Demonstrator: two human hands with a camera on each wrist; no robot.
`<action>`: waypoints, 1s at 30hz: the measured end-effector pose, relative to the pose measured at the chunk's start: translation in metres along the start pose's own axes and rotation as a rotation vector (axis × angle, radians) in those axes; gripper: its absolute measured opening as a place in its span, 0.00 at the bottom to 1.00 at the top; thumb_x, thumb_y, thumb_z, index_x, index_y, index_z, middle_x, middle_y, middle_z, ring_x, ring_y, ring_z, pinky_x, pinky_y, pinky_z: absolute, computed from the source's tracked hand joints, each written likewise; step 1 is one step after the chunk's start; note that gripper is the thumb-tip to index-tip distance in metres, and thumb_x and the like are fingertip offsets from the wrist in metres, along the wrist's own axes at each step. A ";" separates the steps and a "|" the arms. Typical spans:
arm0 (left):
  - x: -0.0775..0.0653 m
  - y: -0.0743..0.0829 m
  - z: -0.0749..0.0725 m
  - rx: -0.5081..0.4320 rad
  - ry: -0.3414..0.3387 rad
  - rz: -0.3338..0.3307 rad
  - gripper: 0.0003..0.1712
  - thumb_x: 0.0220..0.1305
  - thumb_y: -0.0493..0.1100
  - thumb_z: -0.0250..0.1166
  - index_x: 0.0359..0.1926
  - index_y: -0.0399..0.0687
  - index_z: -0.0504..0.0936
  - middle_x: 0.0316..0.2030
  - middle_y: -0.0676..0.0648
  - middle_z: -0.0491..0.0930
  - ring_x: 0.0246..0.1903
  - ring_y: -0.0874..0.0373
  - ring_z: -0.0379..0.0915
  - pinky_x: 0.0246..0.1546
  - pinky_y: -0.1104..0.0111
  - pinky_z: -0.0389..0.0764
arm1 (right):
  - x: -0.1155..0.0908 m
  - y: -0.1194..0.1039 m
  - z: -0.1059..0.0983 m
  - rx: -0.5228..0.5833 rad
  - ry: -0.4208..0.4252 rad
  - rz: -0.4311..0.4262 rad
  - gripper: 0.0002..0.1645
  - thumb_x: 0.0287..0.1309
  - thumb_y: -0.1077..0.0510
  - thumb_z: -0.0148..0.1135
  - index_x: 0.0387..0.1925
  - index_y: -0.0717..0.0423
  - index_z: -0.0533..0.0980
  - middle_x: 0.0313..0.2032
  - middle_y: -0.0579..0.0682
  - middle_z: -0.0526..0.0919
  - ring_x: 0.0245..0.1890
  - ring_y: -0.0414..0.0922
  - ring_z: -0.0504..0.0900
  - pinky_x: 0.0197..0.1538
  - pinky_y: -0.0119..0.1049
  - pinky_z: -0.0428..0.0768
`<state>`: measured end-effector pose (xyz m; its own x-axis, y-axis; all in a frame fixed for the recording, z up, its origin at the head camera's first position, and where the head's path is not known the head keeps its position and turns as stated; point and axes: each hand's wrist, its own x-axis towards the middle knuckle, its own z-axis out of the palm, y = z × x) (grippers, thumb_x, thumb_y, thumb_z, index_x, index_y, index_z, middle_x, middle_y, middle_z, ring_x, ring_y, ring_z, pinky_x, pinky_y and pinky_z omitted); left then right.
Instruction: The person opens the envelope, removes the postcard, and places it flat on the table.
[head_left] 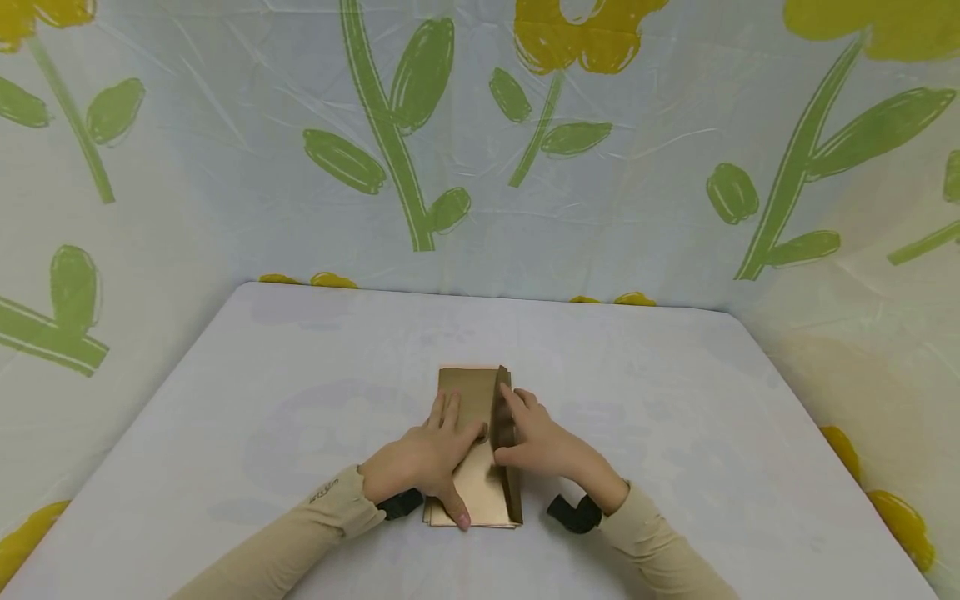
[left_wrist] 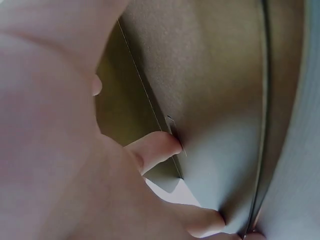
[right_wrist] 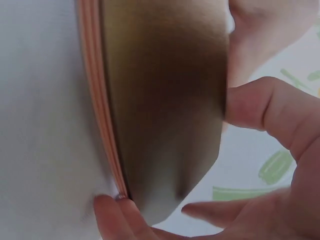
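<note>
The flat, shiny gold-brown pile of what looks like thin paper or card envelopes lies on the white cloth-topped counter, right in front of you, with its long side running away from you. Your left hand is wide open and lies on top of the pile, fingers spread, thumb down by the near end. It presses on the paper but has nothing in its grip. On the pile's right side, a long gold-brown paper flap stands up along the long edge, and one far corner is cut at a slant. Your right hand is the closer one to this flap, just on its right. It is about half open, with its fingers apart and a little bent. One fingertip touches the flap's free edge, and others sit by the far corner of the pile; I see no tight pinch. The flap leans between your two hands, and its fold runs the same way as the pile's long side, so left of it is your flat hand.
</note>
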<state>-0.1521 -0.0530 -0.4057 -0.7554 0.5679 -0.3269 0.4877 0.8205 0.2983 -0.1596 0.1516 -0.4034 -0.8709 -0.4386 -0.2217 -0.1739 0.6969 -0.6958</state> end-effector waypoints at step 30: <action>0.001 -0.001 0.002 0.022 0.016 0.027 0.64 0.26 0.71 0.80 0.65 0.56 0.62 0.75 0.26 0.35 0.72 0.26 0.27 0.49 0.44 0.79 | -0.009 0.002 -0.016 -0.282 -0.083 -0.028 0.45 0.54 0.73 0.60 0.70 0.80 0.51 0.74 0.73 0.42 0.75 0.65 0.41 0.73 0.60 0.45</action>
<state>-0.1526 -0.0525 -0.4081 -0.7490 0.5885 -0.3044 0.5169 0.8064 0.2872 -0.1593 0.1660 -0.3920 -0.8253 -0.4969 -0.2682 -0.3285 0.8089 -0.4876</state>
